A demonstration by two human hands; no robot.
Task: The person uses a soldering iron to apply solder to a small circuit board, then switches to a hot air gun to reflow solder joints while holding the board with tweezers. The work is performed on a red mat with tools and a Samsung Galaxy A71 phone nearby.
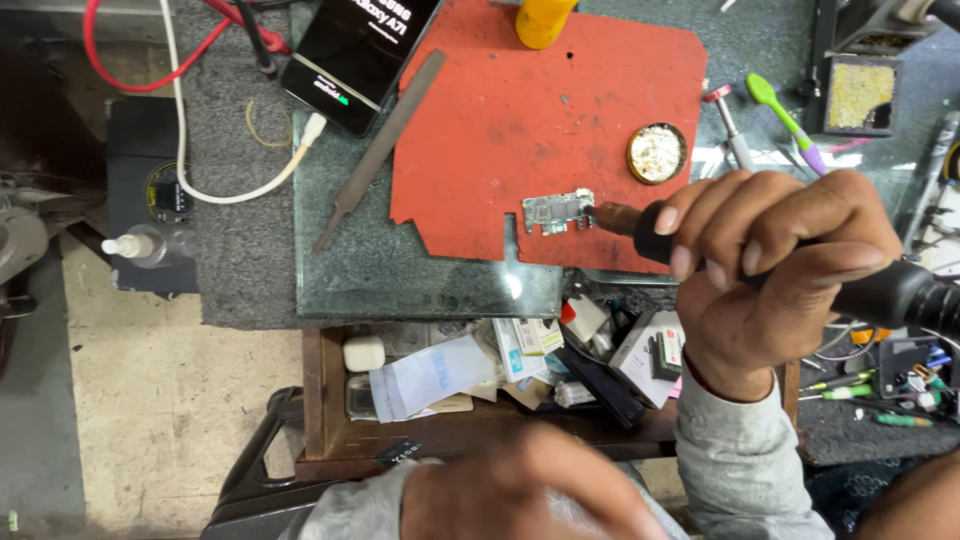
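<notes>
My right hand (770, 265) is wrapped around the black handle of a soldering tool (895, 295). The tool's dark tip (612, 217) touches the right end of a small silver circuit board (557, 211). The board lies near the front edge of a red mat (520, 110). My left hand (520, 490) is low in the view, blurred, in front of an open drawer (330, 430). What its fingers hold, if anything, is hidden.
A phone (355, 55) on a white cable (240, 190), a metal file (380, 135), a round tin (657, 152), a yellow object (543, 20) and a green brush (785, 118) surround the mat. The drawer holds several small boxes and parts. A clear bottle (150, 245) lies left.
</notes>
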